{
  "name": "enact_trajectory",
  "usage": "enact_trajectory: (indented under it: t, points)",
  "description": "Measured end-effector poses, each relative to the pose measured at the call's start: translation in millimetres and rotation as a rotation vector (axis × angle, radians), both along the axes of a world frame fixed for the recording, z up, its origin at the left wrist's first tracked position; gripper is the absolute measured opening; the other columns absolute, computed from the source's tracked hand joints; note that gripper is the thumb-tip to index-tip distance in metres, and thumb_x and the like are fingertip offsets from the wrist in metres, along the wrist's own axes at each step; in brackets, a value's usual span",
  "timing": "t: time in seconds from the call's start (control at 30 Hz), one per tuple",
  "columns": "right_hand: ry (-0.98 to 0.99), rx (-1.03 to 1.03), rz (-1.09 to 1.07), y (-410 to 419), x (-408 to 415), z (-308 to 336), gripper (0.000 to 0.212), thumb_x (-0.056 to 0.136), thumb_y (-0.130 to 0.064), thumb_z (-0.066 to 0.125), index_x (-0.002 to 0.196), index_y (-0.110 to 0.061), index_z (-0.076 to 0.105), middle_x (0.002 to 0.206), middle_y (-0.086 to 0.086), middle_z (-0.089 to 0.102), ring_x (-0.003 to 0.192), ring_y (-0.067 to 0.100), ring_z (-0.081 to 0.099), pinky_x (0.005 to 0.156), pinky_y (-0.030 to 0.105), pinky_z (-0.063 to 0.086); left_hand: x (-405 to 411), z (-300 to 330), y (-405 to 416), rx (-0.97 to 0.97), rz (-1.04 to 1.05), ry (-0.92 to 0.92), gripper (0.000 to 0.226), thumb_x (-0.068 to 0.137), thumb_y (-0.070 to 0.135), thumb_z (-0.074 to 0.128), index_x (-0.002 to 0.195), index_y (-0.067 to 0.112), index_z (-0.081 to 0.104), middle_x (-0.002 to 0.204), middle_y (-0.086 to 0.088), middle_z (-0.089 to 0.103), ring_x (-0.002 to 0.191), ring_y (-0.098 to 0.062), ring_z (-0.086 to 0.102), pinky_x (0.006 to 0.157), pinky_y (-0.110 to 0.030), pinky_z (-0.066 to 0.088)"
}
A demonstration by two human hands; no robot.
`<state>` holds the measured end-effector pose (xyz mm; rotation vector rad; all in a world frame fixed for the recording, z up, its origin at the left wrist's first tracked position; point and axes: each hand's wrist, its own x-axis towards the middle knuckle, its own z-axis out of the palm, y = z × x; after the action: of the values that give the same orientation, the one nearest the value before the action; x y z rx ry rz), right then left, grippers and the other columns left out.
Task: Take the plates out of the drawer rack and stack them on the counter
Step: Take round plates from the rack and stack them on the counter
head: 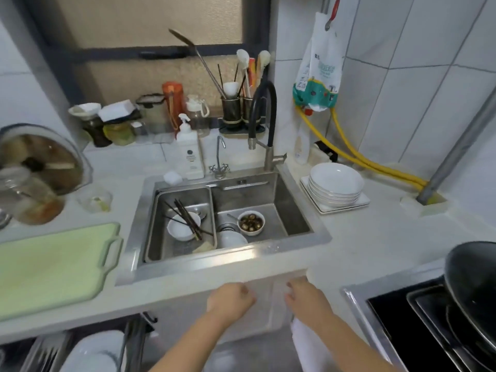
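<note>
We've got a pale tabletop (357, 237) wrapping round a steel sink (230, 253), and the stack so far sits on it right of the sink: white plates (335, 183), deep ones, piled on a square white dish (346, 206), looks tidy and square-on. Bottom left, the drawer rack (80, 350) is pulled out under the tabletop edge, with more white dishes (99, 347) standing in its wire slots; blurry, can't count them. Both hands are low at the cabinet front below the sink, apart from each other and empty as far as we can see: left hand (232, 296) loosely curled, fingers folded in, holding nothing; right hand (306, 294) half open with fingertips against the cabinet face, a white cloth (308, 345) hanging under the forearm, not gripped as far as we can tell. Our read: between trips, next plate to fetch. To do it well, reach the left hand down to the rack, take one dish by its rim and lift straight up out of the slot so it doesn't clip the wires, support underneath with the right hand, carry over the sink, not through the tall black faucet (264, 116), and set it centred on the stack. Risk is a lopsided pile near the tabletop's back corner.
</note>
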<state>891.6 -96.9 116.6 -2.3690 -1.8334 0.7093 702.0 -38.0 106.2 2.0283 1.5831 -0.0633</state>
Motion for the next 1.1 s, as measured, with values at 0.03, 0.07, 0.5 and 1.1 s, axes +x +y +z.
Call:
enact_trajectory:
  t: [0.03,0.07,0.5,1.1]
  points:
    - [0.009,-0.014,0.020,-4.0,-9.2,-2.5,0.038,0.095,-0.029,0.044,0.129,-0.013,0.052,0.131,0.008,0.058,0.122,0.023,0.055,0.097,0.031,0.044,-12.4,-3.4,-8.3,-0.013,0.023,0.011,0.037,0.082,0.048,0.047,0.096,0.020,0.067,0.103,-0.002,0.069,0.102,-0.023,0.063,0.078,-0.028,0.047]
    - [0.010,-0.028,0.043,-7.5,-18.5,-5.3,0.040,0.095,-0.031,0.044,0.131,-0.013,0.051,0.132,0.008,0.058,0.122,0.024,0.055,0.098,0.031,0.044,-24.9,-6.8,-16.5,-0.026,0.046,0.027,0.036,0.082,0.048,0.047,0.097,0.020,0.066,0.104,-0.003,0.069,0.103,-0.024,0.062,0.079,-0.028,0.047]
    - [-0.040,-0.139,0.329,-47.7,-185.5,-30.6,0.037,0.094,-0.035,0.044,0.117,-0.012,0.060,0.125,0.011,0.061,0.117,0.027,0.057,0.093,0.033,0.046,-214.4,-26.3,-126.5,-0.095,0.326,0.103,0.038,0.084,0.048,0.045,0.104,0.023,0.065,0.111,0.002,0.068,0.105,-0.021,0.062,0.085,-0.029,0.048]
    - [0.083,-0.258,0.625,-48.9,-405.9,-50.6,0.024,0.093,-0.029,0.045,0.108,-0.015,0.057,0.110,0.007,0.066,0.099,0.024,0.062,0.077,0.031,0.045,-422.6,-46.6,-181.1,-0.230,0.736,-0.026,0.039,0.091,0.038,0.047,0.124,0.020,0.056,0.120,-0.002,0.064,0.109,-0.019,0.060,0.085,-0.029,0.047]
